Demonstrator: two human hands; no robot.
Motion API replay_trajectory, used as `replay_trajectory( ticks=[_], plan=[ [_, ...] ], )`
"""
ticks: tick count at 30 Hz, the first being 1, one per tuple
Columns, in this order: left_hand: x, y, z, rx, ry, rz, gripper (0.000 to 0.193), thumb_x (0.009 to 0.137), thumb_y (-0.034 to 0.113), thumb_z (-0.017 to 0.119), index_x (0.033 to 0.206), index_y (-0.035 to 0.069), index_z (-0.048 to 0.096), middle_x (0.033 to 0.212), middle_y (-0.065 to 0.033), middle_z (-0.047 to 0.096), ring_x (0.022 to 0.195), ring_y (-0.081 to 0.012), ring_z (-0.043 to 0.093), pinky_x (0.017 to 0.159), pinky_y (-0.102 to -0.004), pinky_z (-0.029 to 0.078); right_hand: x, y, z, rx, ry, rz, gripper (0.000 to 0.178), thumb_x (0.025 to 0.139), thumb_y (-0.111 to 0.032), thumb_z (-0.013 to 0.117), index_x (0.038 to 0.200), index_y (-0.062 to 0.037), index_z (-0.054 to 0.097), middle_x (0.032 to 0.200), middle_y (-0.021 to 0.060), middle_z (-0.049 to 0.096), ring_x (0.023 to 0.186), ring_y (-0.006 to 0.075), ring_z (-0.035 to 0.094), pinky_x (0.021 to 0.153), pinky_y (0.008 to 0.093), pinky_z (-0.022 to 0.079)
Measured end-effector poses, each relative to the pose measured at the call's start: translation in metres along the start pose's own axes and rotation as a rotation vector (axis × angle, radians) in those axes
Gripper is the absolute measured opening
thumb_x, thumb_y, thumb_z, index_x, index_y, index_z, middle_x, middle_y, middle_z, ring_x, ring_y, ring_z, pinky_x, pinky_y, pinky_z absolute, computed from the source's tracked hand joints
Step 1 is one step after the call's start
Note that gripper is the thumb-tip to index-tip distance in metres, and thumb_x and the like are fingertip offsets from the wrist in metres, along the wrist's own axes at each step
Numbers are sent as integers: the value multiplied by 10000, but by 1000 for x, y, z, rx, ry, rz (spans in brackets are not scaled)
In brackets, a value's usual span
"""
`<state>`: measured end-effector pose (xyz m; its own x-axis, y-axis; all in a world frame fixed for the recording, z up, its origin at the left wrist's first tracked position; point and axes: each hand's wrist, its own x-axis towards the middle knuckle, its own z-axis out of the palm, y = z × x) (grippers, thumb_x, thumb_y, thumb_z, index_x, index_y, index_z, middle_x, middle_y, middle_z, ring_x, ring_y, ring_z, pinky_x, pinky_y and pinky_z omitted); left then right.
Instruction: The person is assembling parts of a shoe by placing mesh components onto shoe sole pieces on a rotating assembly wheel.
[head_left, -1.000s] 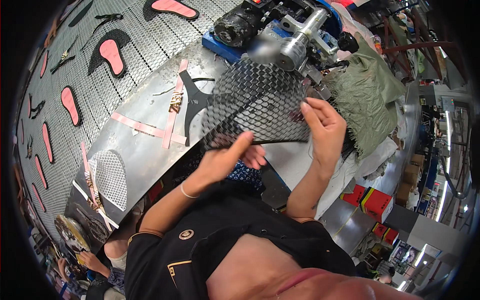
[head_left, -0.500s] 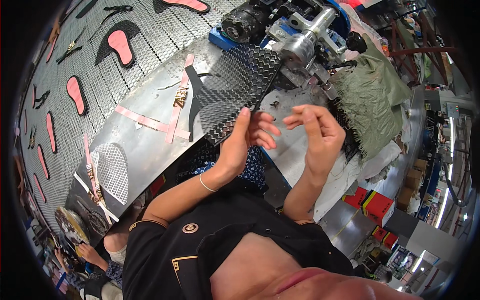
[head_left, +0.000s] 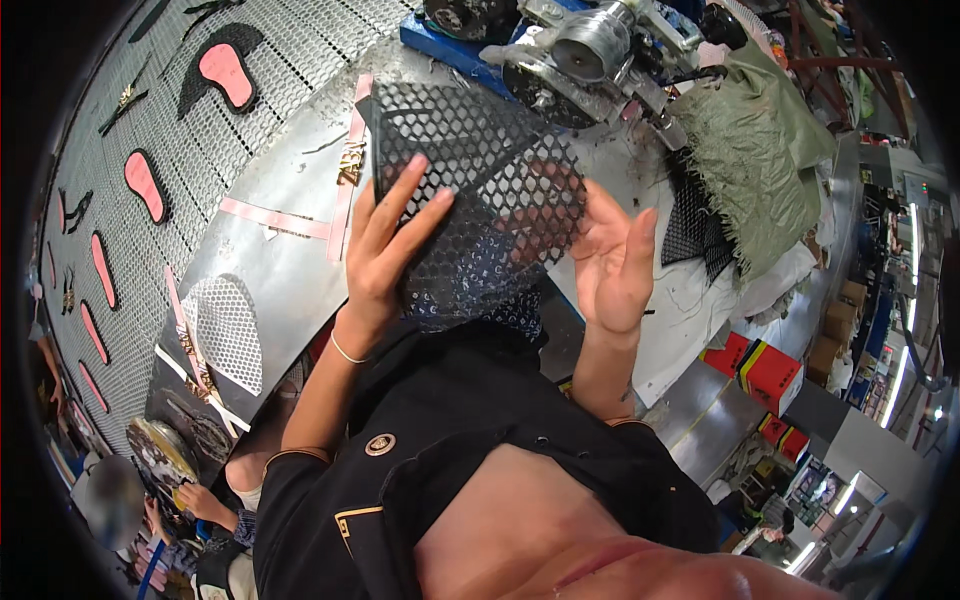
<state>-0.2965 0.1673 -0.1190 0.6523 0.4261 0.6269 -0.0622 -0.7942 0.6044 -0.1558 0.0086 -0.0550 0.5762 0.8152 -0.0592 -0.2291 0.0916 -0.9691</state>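
I see the two hands apart, with a black mesh piece (head_left: 485,190) spread between them. The left hand (head_left: 378,255) lays its spread fingers over the near face of the mesh, close to its left edge; I cannot tell whether its thumb pinches from behind. The right hand (head_left: 610,268) is open at the opposite edge, fingers partly behind the mesh and showing through its holes, thumb standing clear. Just left of the left hand, I make out pink straps (head_left: 345,222) with a gold-coloured ornament (head_left: 350,163) on the metal bench (head_left: 285,185). Lower and farther left lies a white mesh piece (head_left: 225,330); beyond that side, pink insoles (head_left: 143,185) rest on a grey mesh surface (head_left: 190,150). Ahead of both hands I see a metal machine (head_left: 592,48), and right of the right hand a green sack (head_left: 755,150) lies partly over more black mesh (head_left: 692,225).
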Motion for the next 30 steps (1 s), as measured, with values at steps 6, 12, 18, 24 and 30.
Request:
replay_trajectory(
  ticks=[6,12,18,24,30],
  plan=[
    [-2,-3,-2,-6,26,-19,370,748,67,649,1115,51,695,1310,-175,563,1160,-348,549,993,-413,437,-6,7,-5,-21,17,21,930,952,-658,150,1346,153,378,1207,254,596,1039,299,639,919,384,486],
    [-2,-3,-5,-21,12,-32,374,739,43,663,1111,36,691,1311,-183,559,1149,-342,555,984,-405,439,-4,10,-4,1,-15,21,891,964,-636,166,1346,136,391,1186,251,612,1036,304,643,912,395,491],
    [-4,-4,-14,-22,32,-36,411,713,110,732,1119,63,693,1341,-190,536,1149,-371,546,994,-430,416,5,28,-3,36,84,14,800,988,-571,236,1344,128,394,1093,234,648,919,281,664,818,377,516],
    [7,-55,-66,347,125,147,386,800,68,604,1178,98,674,1376,-153,513,1248,-320,475,1038,-414,370,14,48,-10,-89,56,29,709,999,-517,264,1320,89,443,940,175,688,753,229,669,732,328,505],
    [42,-135,-178,816,580,206,377,869,78,575,1244,73,613,1406,-217,454,1272,-335,452,1059,-426,313,20,78,-30,-209,190,112,581,1035,-426,262,1291,47,482,906,166,691,689,174,640,687,270,481]
  ],
)
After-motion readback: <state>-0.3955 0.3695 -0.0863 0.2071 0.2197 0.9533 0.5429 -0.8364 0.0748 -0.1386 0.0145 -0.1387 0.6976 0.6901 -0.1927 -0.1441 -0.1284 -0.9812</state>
